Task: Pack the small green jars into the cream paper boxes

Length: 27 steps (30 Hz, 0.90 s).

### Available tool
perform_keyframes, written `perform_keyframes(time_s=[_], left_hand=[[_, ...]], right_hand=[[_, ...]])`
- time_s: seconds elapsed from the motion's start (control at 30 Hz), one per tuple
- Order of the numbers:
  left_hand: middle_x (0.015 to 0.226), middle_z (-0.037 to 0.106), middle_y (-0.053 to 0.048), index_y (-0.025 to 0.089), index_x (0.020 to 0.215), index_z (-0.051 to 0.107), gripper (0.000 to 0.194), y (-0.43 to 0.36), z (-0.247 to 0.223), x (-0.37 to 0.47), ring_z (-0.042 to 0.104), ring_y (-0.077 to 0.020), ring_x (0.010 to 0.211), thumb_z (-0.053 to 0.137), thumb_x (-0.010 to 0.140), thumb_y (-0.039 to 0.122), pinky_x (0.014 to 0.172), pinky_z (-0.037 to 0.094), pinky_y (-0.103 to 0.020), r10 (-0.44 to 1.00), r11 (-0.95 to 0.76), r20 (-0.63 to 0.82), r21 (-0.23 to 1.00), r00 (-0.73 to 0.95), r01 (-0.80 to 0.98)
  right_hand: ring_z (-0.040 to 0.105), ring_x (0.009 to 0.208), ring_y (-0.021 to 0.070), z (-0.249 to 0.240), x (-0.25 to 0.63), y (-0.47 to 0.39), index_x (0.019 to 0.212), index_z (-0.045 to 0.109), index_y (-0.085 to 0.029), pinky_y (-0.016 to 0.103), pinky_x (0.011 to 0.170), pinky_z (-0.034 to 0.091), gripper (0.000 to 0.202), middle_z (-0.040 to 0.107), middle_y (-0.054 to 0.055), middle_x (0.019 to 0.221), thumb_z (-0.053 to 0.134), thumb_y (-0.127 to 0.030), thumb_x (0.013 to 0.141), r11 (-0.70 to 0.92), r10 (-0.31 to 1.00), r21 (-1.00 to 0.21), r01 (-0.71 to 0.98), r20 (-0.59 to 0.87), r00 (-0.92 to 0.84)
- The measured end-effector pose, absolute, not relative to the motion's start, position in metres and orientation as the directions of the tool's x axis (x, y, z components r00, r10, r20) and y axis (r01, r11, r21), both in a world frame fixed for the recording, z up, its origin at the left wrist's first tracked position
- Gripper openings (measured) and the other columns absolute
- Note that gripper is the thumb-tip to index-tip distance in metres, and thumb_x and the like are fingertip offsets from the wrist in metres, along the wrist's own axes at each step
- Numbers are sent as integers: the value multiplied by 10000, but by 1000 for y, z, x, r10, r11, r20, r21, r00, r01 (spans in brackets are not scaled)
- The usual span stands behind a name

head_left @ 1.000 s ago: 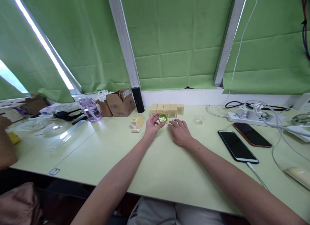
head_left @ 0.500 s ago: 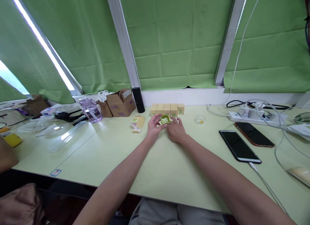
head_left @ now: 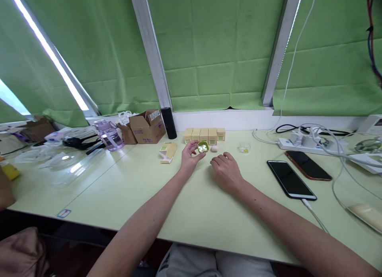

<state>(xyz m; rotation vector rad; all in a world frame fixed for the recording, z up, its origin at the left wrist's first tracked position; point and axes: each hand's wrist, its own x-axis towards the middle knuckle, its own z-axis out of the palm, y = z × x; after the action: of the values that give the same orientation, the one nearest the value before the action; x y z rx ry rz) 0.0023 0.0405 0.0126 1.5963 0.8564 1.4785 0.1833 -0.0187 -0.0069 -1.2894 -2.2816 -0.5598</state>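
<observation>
Between the thumb and fingers of my left hand (head_left: 189, 154) is a small green square container (head_left: 203, 147), tilted so its inside faces me. Whitish spots show inside it; what they are is too small to tell. My right hand (head_left: 227, 170) rests low over the table with its fingers curled together and nothing visible in them. Just beyond it a small whitish block (head_left: 214, 148) stands on the table, apart from both hands. Behind are several small tan boxes (head_left: 204, 134) in a row. An opened tan carton (head_left: 168, 152) lies left of my left hand.
To the right are a small clear dish (head_left: 244, 148) with something yellow, two phones (head_left: 291, 180) and a power strip (head_left: 307, 146) with cables. On the left stand a cardboard box (head_left: 147, 127), a black cylinder (head_left: 168, 123) and a purple bottle (head_left: 109, 135). Another person's arm (head_left: 5, 189) shows at far left.
My right hand has drawn back from the container toward me and to the right, its fingers curling. The small whitish block now shows on the table. My left hand still holds the container.
</observation>
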Motion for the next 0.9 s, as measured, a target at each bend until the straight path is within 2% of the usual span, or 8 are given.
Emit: perform_keyframes(time_s=[0.13, 0.23, 0.33, 0.43, 0.5, 0.6, 0.7, 0.9], left_hand=[[1240, 756, -121, 211, 1149, 605, 554, 37, 11, 6, 704, -294, 1190, 888, 680, 286, 818, 416, -318, 873, -478, 473, 878, 118, 14], [1228, 757, -121, 207, 1137, 608, 540, 36, 11, 8, 708, -299, 1186, 887, 678, 268, 818, 415, -319, 869, -484, 475, 874, 137, 39], [1235, 754, -115, 210, 1132, 614, 530, 33, 12, 9, 710, -298, 1183, 886, 680, 257, 827, 417, -320, 871, -481, 468, 874, 149, 64], [1230, 751, -109, 215, 1131, 623, 515, 31, 13, 9, 708, -297, 1181, 879, 685, 246, 847, 419, -326, 876, -474, 458, 877, 152, 84], [1232, 746, -106, 218, 1130, 634, 509, 30, 12, 10, 707, -295, 1175, 881, 686, 247, 856, 422, -329, 876, -473, 456, 876, 157, 93], [1241, 729, -104, 221, 1128, 655, 506, 30, 10, 11, 701, -288, 1168, 887, 680, 249, 872, 432, -333, 876, -473, 452, 873, 169, 120], [1258, 705, -104, 221, 1123, 675, 499, 30, 7, 12, 689, -282, 1163, 885, 672, 247, 887, 451, -341, 875, -475, 450, 869, 178, 137], [1226, 716, -97, 231, 1132, 705, 480, 27, 8, 13, 680, -272, 1124, 881, 687, 258, 921, 459, -375, 867, -493, 455, 845, 204, 206]], right_hand=[[587, 777, 218, -11, 180, -30, 849, 744, -173, 362, 822, 377, 320, 744, 91, 844, 505, 34, 801, 531, 642, 81, 843, 612, -463], [604, 792, 215, -12, 179, -37, 905, 734, -184, 348, 744, 389, 331, 752, 77, 872, 509, 28, 787, 597, 634, -50, 801, 641, -433], [651, 867, 220, -8, 181, -41, 995, 733, -211, 347, 760, 452, 332, 773, 77, 962, 476, -32, 881, 669, 631, -274, 691, 701, -333], [684, 916, 221, 0, 186, -42, 1019, 734, -240, 353, 785, 518, 284, 765, 74, 992, 458, -183, 987, 683, 671, -539, 493, 730, -131], [692, 905, 224, 4, 190, -40, 1007, 741, -254, 361, 774, 540, 232, 762, 69, 1004, 513, -295, 991, 623, 745, -695, 359, 667, -1], [692, 902, 232, 5, 196, -34, 971, 760, -243, 366, 759, 551, 214, 774, 74, 1009, 624, -401, 921, 483, 845, -853, 196, 513, 150], [674, 843, 219, 3, 203, -26, 948, 777, -218, 342, 686, 529, 273, 781, 85, 982, 715, -456, 830, 385, 888, -919, 86, 395, 234], [639, 736, 193, 5, 210, -20, 893, 780, -191, 283, 556, 476, 420, 756, 78, 819, 822, -558, 694, 290, 924, -953, -81, 258, 281]])
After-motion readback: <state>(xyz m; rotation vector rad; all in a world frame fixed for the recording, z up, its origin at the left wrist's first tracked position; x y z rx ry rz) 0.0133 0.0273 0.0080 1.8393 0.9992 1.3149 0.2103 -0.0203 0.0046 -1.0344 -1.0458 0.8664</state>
